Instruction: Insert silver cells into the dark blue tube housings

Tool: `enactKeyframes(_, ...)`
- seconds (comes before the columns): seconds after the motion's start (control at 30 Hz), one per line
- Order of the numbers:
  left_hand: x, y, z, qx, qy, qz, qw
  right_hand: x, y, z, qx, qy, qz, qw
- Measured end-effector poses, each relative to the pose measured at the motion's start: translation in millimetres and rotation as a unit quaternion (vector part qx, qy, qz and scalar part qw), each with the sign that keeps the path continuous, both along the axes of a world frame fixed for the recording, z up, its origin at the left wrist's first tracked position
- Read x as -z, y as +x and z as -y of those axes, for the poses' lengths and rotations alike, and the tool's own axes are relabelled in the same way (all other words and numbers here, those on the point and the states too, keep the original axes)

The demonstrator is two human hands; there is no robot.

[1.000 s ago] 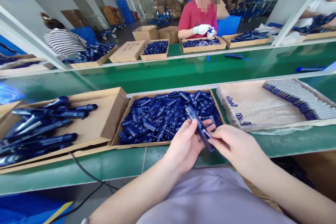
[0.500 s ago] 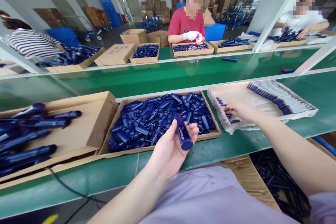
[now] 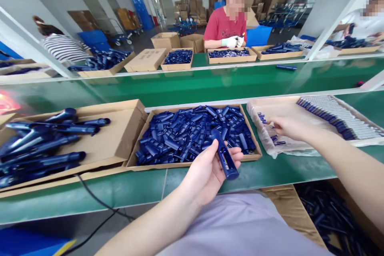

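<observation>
In the lower middle of the head view, the left hand [image 3: 210, 170] lay palm up, its fingers curled around a dark blue tube [image 3: 224, 159] that slanted from upper left to lower right, the butt end sticking out past the fingertips. The hand hovered over the near edge of the middle tray [image 3: 192, 164], a shallow cardboard one heaped with small blue parts [image 3: 192, 134].

At right of centre, the right hand [image 3: 288, 127] reached out over a plastic-lined tray [image 3: 288, 150], its fingertips down among a few small blue pieces [image 3: 277, 140]; whether they pinched one I could not tell. A neat row of caps [image 3: 339, 118] ran along that tray's far right side.

At the left of the frame, a third tray [image 3: 120, 132] held long blue tubes [image 3: 45, 140]. All three trays sat on the green counter [image 3: 135, 188].

Across the top of the frame, beyond a green belt [image 3: 195, 84], a person in a red shirt [image 3: 223, 26] worked with gloved hands over more trays, and a person in a striped top [image 3: 64, 46] sat at upper left.
</observation>
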State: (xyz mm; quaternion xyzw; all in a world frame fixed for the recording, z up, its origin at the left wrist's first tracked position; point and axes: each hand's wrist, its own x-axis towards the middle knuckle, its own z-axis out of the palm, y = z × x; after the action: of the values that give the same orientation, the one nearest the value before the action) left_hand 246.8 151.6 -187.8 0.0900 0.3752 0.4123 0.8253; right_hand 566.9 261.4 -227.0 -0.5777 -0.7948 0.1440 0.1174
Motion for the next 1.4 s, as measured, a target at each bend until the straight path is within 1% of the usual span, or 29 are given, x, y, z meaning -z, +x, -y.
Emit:
enactKeyframes(0.07,1.7,2,0,0.001,0.012,-0.005,1.000,-17.8,-17,24,0.010,0.010,-0.055,0.998)
enactKeyframes(0.1,2.8,4,0,0.001,0.016,-0.008,1.000,-27.4,-32,41,0.026,0.030,-0.121,0.992)
enactKeyframes(0.13,3.9,6,0,0.002,0.019,-0.008,1.000,-36.5,-49,59,0.030,0.023,-0.188,0.981)
enactKeyframes(0.17,5.1,8,-1,0.005,0.024,-0.007,1.000,-44.5,-69,78,0.029,0.034,-0.236,0.971)
enactKeyframes(0.23,7.1,12,-2,0.011,0.035,-0.007,0.999,-54.8,-107,109,-0.011,0.047,-0.258,0.965)
enactKeyframes(0.27,7.9,13,-2,0.015,0.042,-0.009,0.999,-56.5,-123,120,-0.034,0.064,-0.260,0.963)
enactKeyframes(0.33,9.1,15,-2,0.014,0.052,-0.019,0.998,-53.2,-144,129,-0.071,0.101,-0.243,0.962)
enactKeyframes(0.4,9.8,14,-2,0.009,0.053,-0.029,0.998,-44.3,-151,127,-0.093,0.146,-0.207,0.963)
enactKeyframes(0.47,10.6,13,-2,0.005,0.050,-0.031,0.998,-35.1,-151,123,-0.116,0.186,-0.152,0.964)
enactKeyframes(0.53,11.5,11,-1,0.001,0.052,-0.027,0.998,-29.3,-147,120,-0.148,0.213,-0.102,0.960)
enactKeyframes(0.63,12.3,8,0,-0.001,0.054,-0.025,0.998,-27.9,-143,120,-0.205,0.220,-0.070,0.951)
enactKeyframes(0.73,12.7,5,0,0.004,0.048,-0.036,0.998,-29.7,-142,121,-0.238,0.226,-0.068,0.942)
enactKeyframes(0.83,13.8,3,0,0.006,0.040,-0.048,0.998,-28.2,-145,122,-0.247,0.235,-0.067,0.938)
enactKeyframes(1.03,16.5,-1,2,0.004,0.037,-0.073,0.997,-18.8,-157,130,-0.238,0.238,-0.076,0.939)
enactKeyframes(1.13,12.6,-4,1,-0.005,0.045,-0.086,0.995,-22.7,-156,127,-0.249,0.223,-0.087,0.939)
enactKeyframes(1.17,10.1,-5,0,-0.011,0.055,-0.086,0.995,-25.3,-152,123,-0.245,0.218,-0.099,0.939)
enactKeyframes(1.2,7.0,-6,-1,-0.019,0.069,-0.083,0.994,-27.5,-147,116,-0.229,0.220,-0.115,0.941)
enactKeyframes(1.27,0.4,-8,-2,-0.025,0.101,-0.075,0.992,-28.5,-131,96,-0.153,0.244,-0.137,0.948)
enactKeyframes(1.3,-2.8,-9,-3,-0.022,0.109,-0.072,0.991,-26.2,-122,85,-0.111,0.252,-0.125,0.953)
enactKeyframes(1.33,-5.5,-9,-3,-0.014,0.107,-0.071,0.992,-21.8,-115,74,-0.074,0.255,-0.092,0.960)
enactKeyframes(1.4,-9.1,-8,-3,0.003,0.081,-0.077,0.994,-8.5,-103,58,-0.037,0.240,0.020,0.970)
